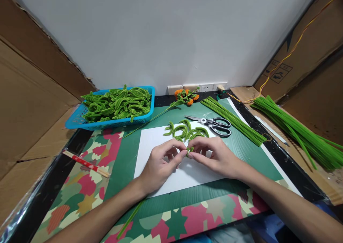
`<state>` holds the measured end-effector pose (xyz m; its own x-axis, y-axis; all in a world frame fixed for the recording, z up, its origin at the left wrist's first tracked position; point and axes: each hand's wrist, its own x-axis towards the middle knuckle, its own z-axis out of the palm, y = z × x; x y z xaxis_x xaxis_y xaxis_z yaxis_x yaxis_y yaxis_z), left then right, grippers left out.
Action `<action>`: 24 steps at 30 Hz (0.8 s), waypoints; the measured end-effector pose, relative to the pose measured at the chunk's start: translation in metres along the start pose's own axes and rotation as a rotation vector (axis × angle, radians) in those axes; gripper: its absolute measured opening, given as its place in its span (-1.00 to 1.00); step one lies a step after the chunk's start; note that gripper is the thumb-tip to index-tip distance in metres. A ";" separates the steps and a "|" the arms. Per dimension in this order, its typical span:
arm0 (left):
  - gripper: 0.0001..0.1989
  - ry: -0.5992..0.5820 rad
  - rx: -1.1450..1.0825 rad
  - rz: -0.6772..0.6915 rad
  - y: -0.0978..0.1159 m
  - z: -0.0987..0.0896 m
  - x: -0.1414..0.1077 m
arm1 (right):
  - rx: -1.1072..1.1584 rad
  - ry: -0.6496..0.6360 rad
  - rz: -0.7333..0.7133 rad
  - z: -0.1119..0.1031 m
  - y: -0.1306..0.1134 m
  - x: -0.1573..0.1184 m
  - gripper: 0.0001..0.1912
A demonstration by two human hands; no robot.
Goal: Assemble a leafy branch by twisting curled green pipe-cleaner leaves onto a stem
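Between the fingertips of both hands is a short curled piece of green pipe cleaner (189, 151). My left hand (160, 161) pinches it from one side, thumb against forefinger. From the other side my right hand (214, 155) pinches it too, with its lower fingers curled beneath. Both hands are over a white sheet of paper (144, 153). Just beyond the fingers lie several bent green pipe cleaner pieces (179, 130) in a loose group. Black-and-grey scissors (211, 122) rest behind my right hand, blades pointing left.
A blue basket (70, 121) heaped with bent green pipe cleaners (118, 104) stands back left. Orange pipe cleaner flowers (187, 95) lie near the wall sockets (206, 88). Straight green stems lie in a bundle (233, 120) and a larger bundle (300, 132) at right. Wrapped chopsticks (85, 163) lie left.
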<state>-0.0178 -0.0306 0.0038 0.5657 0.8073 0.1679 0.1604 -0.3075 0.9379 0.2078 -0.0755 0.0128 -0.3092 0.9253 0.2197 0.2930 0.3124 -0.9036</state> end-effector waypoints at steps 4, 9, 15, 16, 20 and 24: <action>-0.83 0.007 0.041 0.018 0.002 0.000 0.000 | 0.009 0.052 -0.039 0.000 0.003 0.000 -0.93; -0.79 -0.024 0.058 -0.020 0.002 0.000 0.001 | 0.179 0.114 -0.021 0.002 0.008 0.000 -0.88; -0.81 -0.028 0.065 -0.062 0.000 0.000 0.001 | 0.129 0.123 -0.068 0.001 0.007 0.000 -0.79; -0.81 -0.034 0.055 -0.074 0.000 0.000 0.000 | 0.082 0.138 -0.114 0.001 0.008 0.000 -0.72; -0.79 -0.089 0.038 -0.095 0.000 -0.002 -0.001 | -0.223 0.193 -0.411 0.000 0.012 0.000 -0.71; -0.79 -0.080 0.015 -0.100 0.001 -0.003 -0.001 | -0.421 0.273 -0.545 0.003 0.017 0.000 -0.78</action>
<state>-0.0207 -0.0297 0.0052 0.6088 0.7918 0.0490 0.2304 -0.2355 0.9442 0.2104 -0.0709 -0.0037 -0.2897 0.6184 0.7305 0.5011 0.7483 -0.4347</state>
